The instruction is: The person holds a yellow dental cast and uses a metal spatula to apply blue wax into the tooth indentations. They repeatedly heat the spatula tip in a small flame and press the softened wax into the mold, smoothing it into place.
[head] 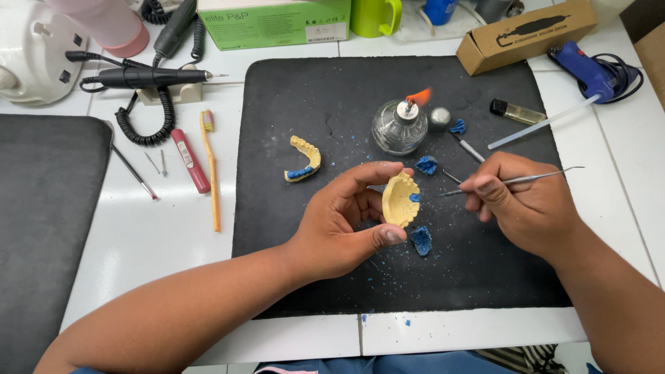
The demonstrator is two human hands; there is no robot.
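Note:
My left hand (346,221) grips a yellow dental cast (400,201) between thumb and fingers above the black mat (291,277). A dab of blue wax sits on the cast's right edge. My right hand (526,204) pinches a thin metal carving tool (516,181), whose tip touches that blue dab. A second yellow cast (305,159) with blue wax lies on the mat to the left. Lumps of blue wax (421,239) lie beside the held cast.
A lit glass spirit lamp (398,127) burns just behind my hands, its metal cap (439,118) beside it. A lighter (517,111), a blue tool with cable (585,69), a cardboard box (526,33), a handpiece (149,77), a toothbrush (210,166) and a red pen (190,161) surround the mat.

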